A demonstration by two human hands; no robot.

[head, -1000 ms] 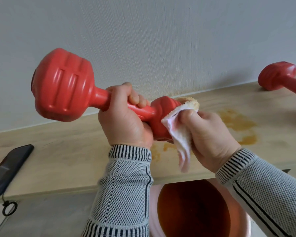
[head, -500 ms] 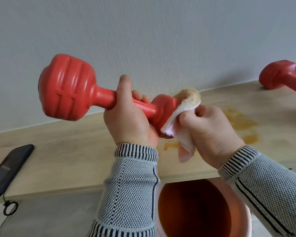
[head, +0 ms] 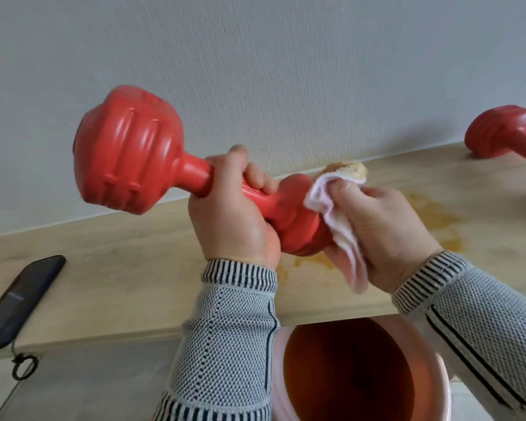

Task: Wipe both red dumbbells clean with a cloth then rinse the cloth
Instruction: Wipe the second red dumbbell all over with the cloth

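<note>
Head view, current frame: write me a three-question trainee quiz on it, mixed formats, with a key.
1. True or false: the left hand holds the lifted dumbbell by its handle.
2. Multiple choice: where is the cloth pressed? A) on the dumbbell head nearest the right hand; B) on the phone; C) on the second dumbbell.
3. Fill in: below the shelf edge, under the hands, stands an open ______ with brownish water.

Key:
1. True.
2. A.
3. Bucket.
</note>
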